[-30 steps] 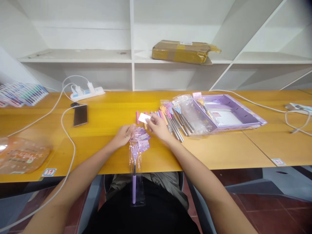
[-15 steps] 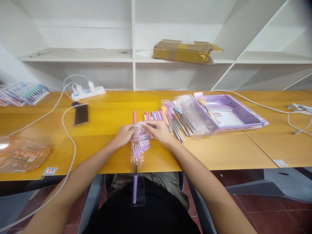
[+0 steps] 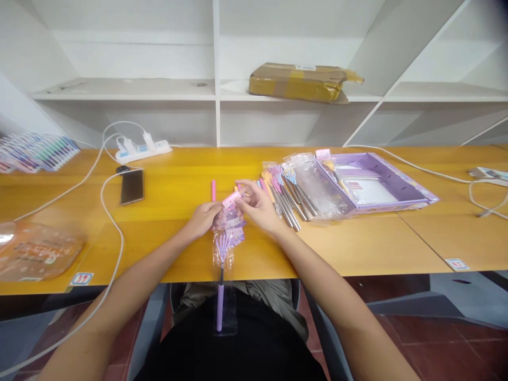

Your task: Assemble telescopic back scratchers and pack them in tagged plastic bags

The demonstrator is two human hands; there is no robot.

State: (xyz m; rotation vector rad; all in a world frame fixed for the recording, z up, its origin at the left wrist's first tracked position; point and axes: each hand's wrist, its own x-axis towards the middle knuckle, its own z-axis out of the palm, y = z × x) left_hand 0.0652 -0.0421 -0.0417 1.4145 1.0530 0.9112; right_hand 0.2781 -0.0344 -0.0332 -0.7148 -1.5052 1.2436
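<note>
Between my hands is a small pink printed card (image 3: 231, 199). My left hand (image 3: 203, 218) pinches its left side, and my right hand (image 3: 257, 205) has thumb and finger closed on its right side. More purple printed cards (image 3: 235, 234) lie just beneath. A purple hand-shaped back scratcher (image 3: 220, 307) in a clear bag lies toward me, its handle sticking out past the table edge. Beyond my left hand stands out a pink handle (image 3: 213, 189); other coloured handles are partly hidden behind my right hand. Several back scratchers (image 3: 288, 203) with metal rods lie to the right.
Clear plastic bags (image 3: 317, 190) lean against a purple box (image 3: 397, 203) on the right. A phone (image 3: 132, 186), a power strip (image 3: 143, 151) and white cables are on the left, with an orange package (image 3: 39, 251) nearer. A taped carton (image 3: 297, 82) rests on the shelf.
The card between my hands has turned so its pink printed face shows. My right hand's fingers have lifted and spread somewhat, covering more of the coloured handles behind.
</note>
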